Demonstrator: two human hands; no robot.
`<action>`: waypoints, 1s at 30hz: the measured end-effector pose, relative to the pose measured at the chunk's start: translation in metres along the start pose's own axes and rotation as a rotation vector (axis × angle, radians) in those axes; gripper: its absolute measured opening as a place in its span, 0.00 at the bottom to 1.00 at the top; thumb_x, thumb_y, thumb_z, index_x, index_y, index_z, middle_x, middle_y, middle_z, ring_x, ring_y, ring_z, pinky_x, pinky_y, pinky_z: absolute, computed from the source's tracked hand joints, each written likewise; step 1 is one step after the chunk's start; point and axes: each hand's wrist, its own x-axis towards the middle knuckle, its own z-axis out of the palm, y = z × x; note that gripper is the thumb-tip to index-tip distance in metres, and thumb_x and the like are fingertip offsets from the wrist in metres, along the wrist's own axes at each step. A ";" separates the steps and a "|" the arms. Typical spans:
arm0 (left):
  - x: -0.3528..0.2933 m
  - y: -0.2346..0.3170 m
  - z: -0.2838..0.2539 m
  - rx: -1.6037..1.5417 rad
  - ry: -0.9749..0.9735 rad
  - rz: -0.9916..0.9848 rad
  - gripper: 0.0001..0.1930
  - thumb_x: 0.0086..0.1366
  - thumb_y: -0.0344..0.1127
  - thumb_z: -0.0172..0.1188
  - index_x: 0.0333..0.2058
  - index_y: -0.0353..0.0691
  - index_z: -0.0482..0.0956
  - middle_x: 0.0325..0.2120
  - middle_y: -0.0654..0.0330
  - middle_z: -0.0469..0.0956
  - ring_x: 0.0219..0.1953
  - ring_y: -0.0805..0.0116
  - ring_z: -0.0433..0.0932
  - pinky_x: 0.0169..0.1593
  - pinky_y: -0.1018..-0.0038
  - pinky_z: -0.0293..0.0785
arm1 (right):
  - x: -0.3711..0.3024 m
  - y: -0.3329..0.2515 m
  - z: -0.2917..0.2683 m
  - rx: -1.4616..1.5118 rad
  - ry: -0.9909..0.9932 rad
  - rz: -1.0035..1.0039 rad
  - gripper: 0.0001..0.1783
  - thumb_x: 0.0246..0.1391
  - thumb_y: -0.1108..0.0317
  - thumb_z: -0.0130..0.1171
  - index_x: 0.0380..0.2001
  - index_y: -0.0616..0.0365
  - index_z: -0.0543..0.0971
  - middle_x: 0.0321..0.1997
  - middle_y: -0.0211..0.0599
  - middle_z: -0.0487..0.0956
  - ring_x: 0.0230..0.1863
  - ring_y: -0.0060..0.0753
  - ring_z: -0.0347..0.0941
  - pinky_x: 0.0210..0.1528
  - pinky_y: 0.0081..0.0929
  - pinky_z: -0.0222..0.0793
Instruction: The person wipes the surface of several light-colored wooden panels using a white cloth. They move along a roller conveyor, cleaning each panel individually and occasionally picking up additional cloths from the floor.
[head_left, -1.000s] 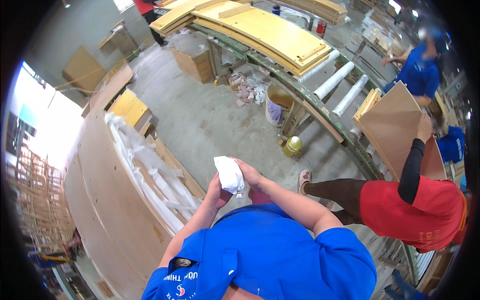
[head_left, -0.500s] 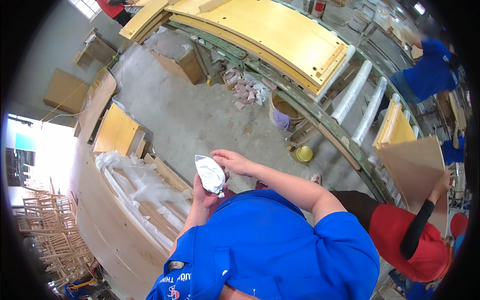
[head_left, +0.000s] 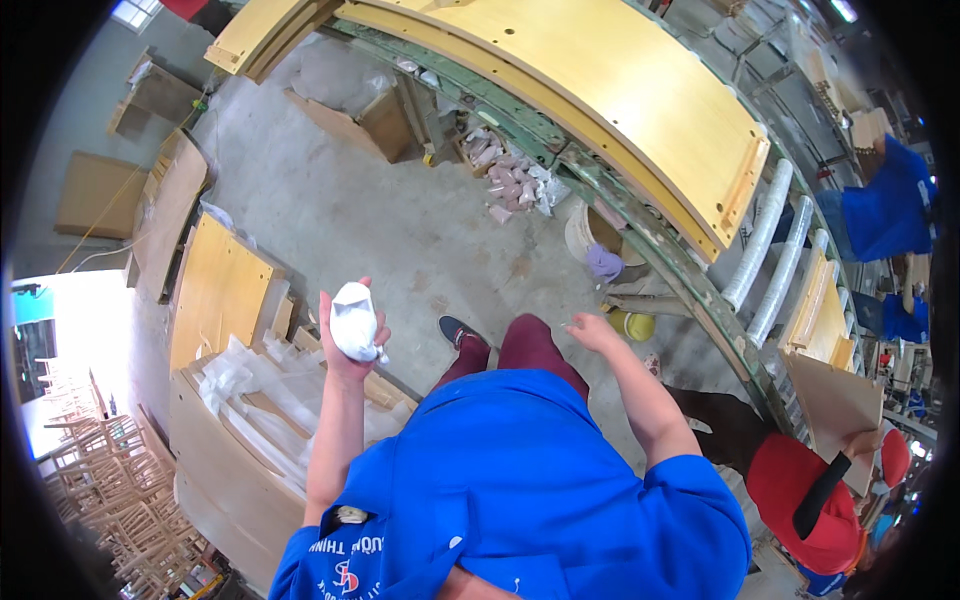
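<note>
My left hand [head_left: 350,362] is closed around a small white bag-like bundle [head_left: 353,322], smooth and rounded, with a gathered end near the wrist side. Its fingers and thumb show on both sides of the bundle. Well apart from it, my right hand [head_left: 597,333] hangs out to the right over the floor, its fingers loosely bent and slightly apart. Nothing shows in it. Nearest to that hand are a yellow-green container [head_left: 632,324] and a purple cloth [head_left: 603,263] on a bucket's rim.
Yellow panels [head_left: 590,90] lie on a green roller conveyor [head_left: 640,215] ahead. Small packets [head_left: 510,180] are heaped beneath. At left stands a wooden stack [head_left: 215,430] with plastic film [head_left: 250,380]. A co-worker in red [head_left: 800,500] handles a board [head_left: 832,405] at right.
My right hand has left the white bundle and swung out to the right. My left hand has moved left and forward with the bundle. The view has shifted, and my legs now show.
</note>
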 end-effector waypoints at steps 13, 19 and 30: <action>0.181 0.057 -0.020 -0.207 0.205 -0.193 0.31 0.63 0.66 0.38 0.49 0.47 0.70 0.41 0.54 0.75 0.29 0.57 0.70 0.19 0.73 0.63 | 0.131 -0.041 0.010 0.265 -0.144 0.166 0.26 0.50 0.51 0.57 0.47 0.58 0.75 0.44 0.45 0.79 0.43 0.44 0.76 0.45 0.34 0.70; 0.244 0.064 -0.059 -0.319 0.072 -0.276 0.34 0.63 0.66 0.36 0.53 0.44 0.67 0.39 0.47 0.74 0.18 0.68 0.64 0.13 0.79 0.56 | 0.219 -0.045 -0.019 0.277 -0.037 0.238 0.24 0.48 0.56 0.61 0.47 0.56 0.75 0.43 0.45 0.79 0.45 0.42 0.75 0.46 0.34 0.70; 0.336 0.059 -0.174 -0.556 -0.135 -0.447 0.37 0.63 0.65 0.38 0.63 0.48 0.53 0.37 0.40 0.71 0.12 0.74 0.62 0.13 0.82 0.56 | 0.358 -0.033 -0.015 0.277 0.019 0.227 0.20 0.46 0.63 0.63 0.44 0.56 0.76 0.33 0.38 0.80 0.37 0.34 0.76 0.39 0.31 0.70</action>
